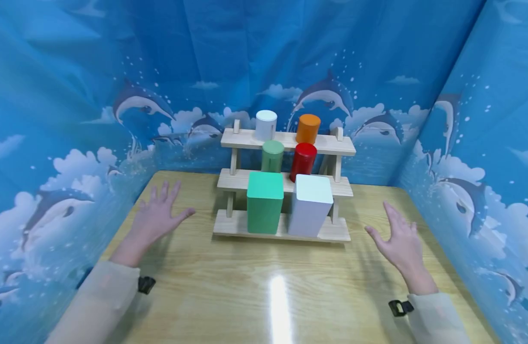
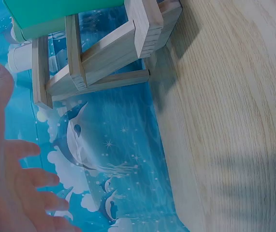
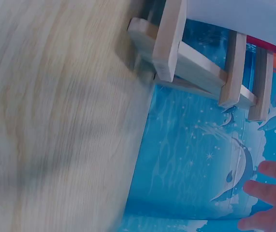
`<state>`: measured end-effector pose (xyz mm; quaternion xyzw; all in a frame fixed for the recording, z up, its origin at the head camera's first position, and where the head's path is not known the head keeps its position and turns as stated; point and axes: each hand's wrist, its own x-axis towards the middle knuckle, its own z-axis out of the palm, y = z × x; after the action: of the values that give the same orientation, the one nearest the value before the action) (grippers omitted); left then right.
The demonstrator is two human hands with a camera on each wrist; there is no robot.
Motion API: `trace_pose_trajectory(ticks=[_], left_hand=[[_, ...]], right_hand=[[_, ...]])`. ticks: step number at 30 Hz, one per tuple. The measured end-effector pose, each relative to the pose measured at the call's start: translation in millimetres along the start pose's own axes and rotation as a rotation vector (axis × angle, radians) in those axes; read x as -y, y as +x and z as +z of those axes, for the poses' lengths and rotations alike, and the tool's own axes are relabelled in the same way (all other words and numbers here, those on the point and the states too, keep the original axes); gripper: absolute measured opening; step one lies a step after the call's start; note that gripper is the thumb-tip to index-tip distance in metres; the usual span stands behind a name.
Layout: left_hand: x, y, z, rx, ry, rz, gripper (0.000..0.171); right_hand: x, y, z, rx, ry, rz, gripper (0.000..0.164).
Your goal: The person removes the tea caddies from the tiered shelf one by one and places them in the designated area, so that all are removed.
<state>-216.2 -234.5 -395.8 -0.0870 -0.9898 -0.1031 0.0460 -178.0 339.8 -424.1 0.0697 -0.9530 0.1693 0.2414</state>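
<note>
My left hand hovers left of a three-tier wooden shelf, fingers spread and holding nothing. On the other side, my right hand is raised with fingers extended, also holding nothing. On the bottom tier stand a green rectangular block and a white block. The middle tier bears a light green cylinder and a red cylinder. Up top are a white cylinder and an orange cylinder. The left wrist view shows the left hand apart from the shelf's side.
The shelf stands near the back of a wood-grain table. A blue curtain printed with dolphins and clouds hangs behind it and along both sides. Black straps show at the left wrist and right wrist.
</note>
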Motion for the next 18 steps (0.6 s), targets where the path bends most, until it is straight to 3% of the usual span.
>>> trace_pose_trajectory(ticks=[7,13,18], left_hand=[[1.5,5.2,-3.9,0.01,-0.246,-0.031,0.083],[2.4,12.8,-3.1,-0.023,-0.424,-0.033,0.077],[3.4,18.5,0.5,-0.032,-0.621,-0.029,0.07]], right_hand=[[5.9,0.4,-1.7,-0.045,0.249,0.084,0.062],[12.7,5.8,-3.8,-0.054,0.519,0.138,0.053],[19.6,12.8,-2.7,-0.098,0.717,0.094,0.048]])
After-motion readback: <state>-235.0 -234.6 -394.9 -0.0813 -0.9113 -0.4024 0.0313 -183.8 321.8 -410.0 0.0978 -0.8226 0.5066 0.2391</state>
